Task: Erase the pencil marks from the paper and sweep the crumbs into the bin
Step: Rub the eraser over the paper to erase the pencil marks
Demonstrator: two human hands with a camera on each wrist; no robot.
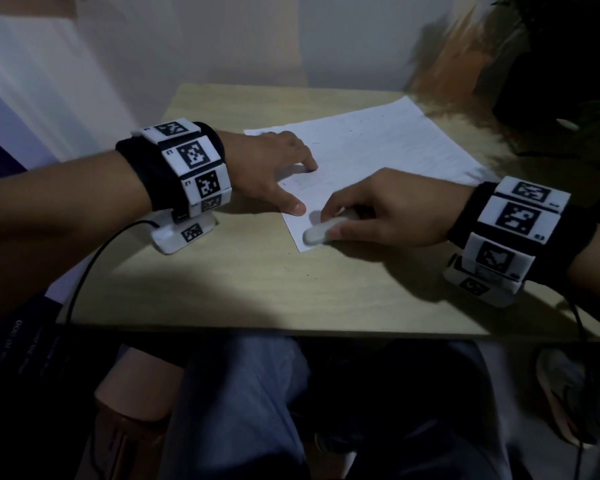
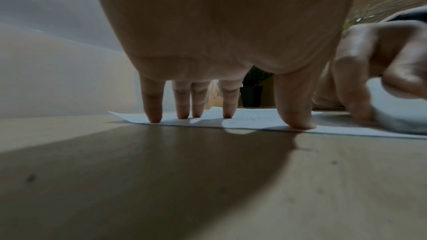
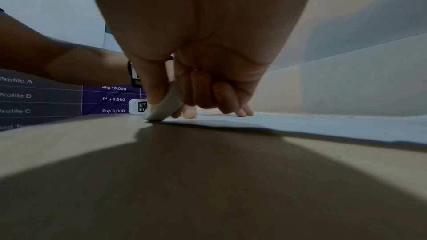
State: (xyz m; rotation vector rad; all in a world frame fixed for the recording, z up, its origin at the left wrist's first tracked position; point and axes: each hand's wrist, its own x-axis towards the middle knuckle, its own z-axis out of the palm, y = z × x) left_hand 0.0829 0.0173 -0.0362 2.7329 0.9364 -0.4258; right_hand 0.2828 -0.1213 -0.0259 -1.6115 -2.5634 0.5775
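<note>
Two hands: we work both on the paper point(image 1: 378, 150), far right corner of the tabletop point(image 1: 222, 289).
Left hand point(image 1: 271, 168): fingers point(image 2: 153, 105) spread, pinning paper against sliding.
Right hand point(image 1: 388, 206): fingers clamped on eraser point(image 1: 321, 230), rubbing near corner.

The paper point(image 1: 378, 157) lay on the bench point(image 1: 243, 278), toward its far right; the left hand point(image 1: 267, 168) rested on its left edge, the eraser point(image 1: 321, 232) on its near corner.
</note>
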